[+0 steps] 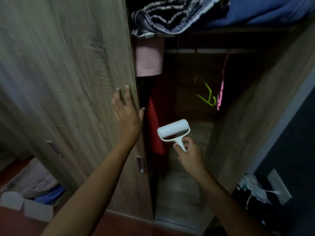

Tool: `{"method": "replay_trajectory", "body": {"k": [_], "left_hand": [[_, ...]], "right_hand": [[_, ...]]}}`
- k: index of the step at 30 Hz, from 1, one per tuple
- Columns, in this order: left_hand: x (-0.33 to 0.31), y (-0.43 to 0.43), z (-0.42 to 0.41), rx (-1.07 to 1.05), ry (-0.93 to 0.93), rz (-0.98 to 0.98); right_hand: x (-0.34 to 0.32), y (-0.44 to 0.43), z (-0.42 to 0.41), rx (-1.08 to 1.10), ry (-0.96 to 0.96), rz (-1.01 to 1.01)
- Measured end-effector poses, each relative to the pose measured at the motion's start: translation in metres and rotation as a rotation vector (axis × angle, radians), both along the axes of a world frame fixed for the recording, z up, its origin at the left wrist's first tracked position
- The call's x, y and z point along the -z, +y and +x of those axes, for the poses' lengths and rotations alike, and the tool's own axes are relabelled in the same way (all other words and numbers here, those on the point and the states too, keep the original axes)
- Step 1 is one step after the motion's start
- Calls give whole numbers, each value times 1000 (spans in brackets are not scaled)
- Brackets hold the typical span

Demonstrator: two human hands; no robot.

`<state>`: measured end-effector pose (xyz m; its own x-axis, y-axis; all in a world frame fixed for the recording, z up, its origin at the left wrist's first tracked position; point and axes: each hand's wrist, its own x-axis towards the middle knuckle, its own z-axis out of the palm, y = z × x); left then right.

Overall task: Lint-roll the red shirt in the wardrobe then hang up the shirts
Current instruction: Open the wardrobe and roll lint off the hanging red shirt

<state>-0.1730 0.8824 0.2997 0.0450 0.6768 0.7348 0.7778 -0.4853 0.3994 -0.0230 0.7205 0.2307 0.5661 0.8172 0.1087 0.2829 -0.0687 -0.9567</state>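
Observation:
A red shirt (pixel 154 126) hangs at the left side of the open wardrobe, partly hidden behind the wooden sliding door (pixel 76 74). My left hand (pixel 127 111) lies flat on that door's edge, fingers spread, thumb at the opening. My right hand (pixel 190 154) grips the handle of a white lint roller (pixel 173 130), whose roll sits just right of the red shirt, close to it. A pink shirt (pixel 149 57) hangs above the red one. A green hanger (pixel 207 96) and a pink hanger (pixel 221 87) hang bare from the rail (pixel 204 51).
Folded clothes, striped (pixel 162 16) and blue (pixel 264 9), lie on the shelf above the rail. A cardboard box (pixel 25 206) with clothes stands on the floor at the lower left. Dark items (pixel 254 196) sit by a wall outlet at the lower right.

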Motion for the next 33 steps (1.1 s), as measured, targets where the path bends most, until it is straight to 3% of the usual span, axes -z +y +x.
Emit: {"method": "replay_trajectory", "body": {"k": [12,33], "left_hand": [[3,46,-60,-33,17,19],[8,83,-83,-140,-14,22]], "right_hand": [[-1,46,-49,13,-13,31],[-20,68,-63,-32,-17,71]]}}
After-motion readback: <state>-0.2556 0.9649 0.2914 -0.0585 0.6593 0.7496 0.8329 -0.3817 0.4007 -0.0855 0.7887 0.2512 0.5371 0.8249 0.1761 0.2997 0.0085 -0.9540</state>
